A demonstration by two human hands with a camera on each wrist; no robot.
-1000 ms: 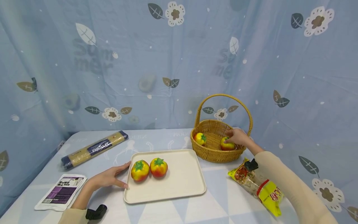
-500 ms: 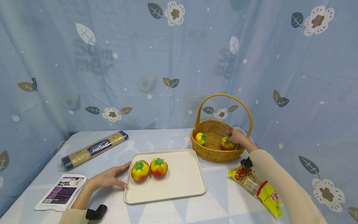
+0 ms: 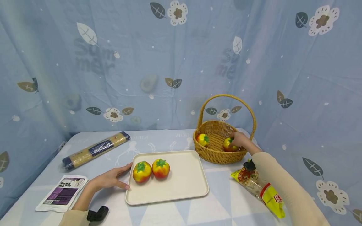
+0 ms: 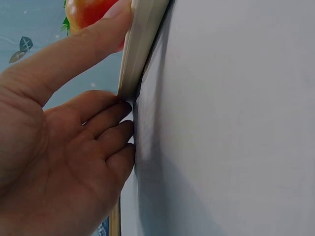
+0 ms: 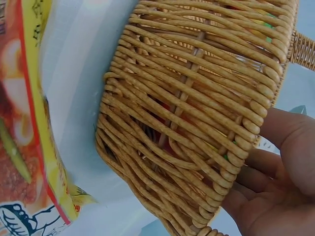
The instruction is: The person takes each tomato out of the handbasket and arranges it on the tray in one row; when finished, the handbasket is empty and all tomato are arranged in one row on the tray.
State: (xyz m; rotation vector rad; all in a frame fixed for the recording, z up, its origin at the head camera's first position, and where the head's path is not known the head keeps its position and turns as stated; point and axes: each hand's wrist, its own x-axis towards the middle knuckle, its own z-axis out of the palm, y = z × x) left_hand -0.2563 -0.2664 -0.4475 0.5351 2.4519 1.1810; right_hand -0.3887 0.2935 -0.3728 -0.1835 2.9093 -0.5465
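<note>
My left hand (image 3: 110, 180) rests at the left edge of the cream tray (image 3: 183, 182), fingers loosely extended. In the left wrist view the thumb (image 4: 93, 44) lies against the tray's rim (image 4: 140, 44). Two red-and-yellow fruits with green leafy tops, a front one (image 3: 142, 172) and another (image 3: 160, 168), sit at the tray's left. Inside the wicker basket (image 3: 217, 156) my right hand (image 3: 240, 140) holds a similar fruit (image 3: 228, 146) at the right side; its fingertips are partly hidden. Another such fruit (image 3: 202, 139) lies at the basket's left.
A spaghetti pack (image 3: 97, 149) lies at the back left, and a white-and-purple pouch (image 3: 62, 193) at the front left. A yellow food bag (image 3: 255, 188) lies under the right forearm. The basket's tall handle (image 3: 224, 95) arches above it. A patterned curtain (image 3: 169, 62) stands behind the table.
My right hand has shifted slightly to the right over the fruit, and its fingers now sit closer round it. The right forearm has swung left. The left hand and the tray have not moved.
</note>
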